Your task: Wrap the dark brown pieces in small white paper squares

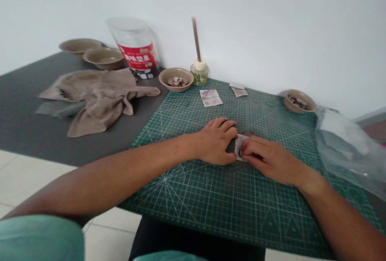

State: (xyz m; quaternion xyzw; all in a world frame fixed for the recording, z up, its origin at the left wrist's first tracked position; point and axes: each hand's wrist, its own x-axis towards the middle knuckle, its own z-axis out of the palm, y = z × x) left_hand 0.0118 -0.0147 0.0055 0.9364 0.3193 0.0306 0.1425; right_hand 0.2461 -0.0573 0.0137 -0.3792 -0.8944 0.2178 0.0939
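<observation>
A small whitish sheet with dark smudges (238,145) lies flat on the green cutting mat (193,190). My left hand (216,140) rests palm down at the sheet's left edge, fingers and thumb apart, the tips touching it. Over the sheet's right part, my right hand (267,156) has its fingertips pinched together and pressed down. Whatever is between them is hidden; a dark spot shows beside the fingertips. Farther back on the mat lie a larger smudged white sheet (211,97) and a small folded piece of paper (239,91).
Small bowls hold little roundish pieces, one at centre back (164,79), another at right (288,106). A reed diffuser (199,74), a red-labelled clear jar (137,54) and two more bowls (105,62) stand by the wall. A brown cloth (99,96) lies left, a plastic bag (346,148) right.
</observation>
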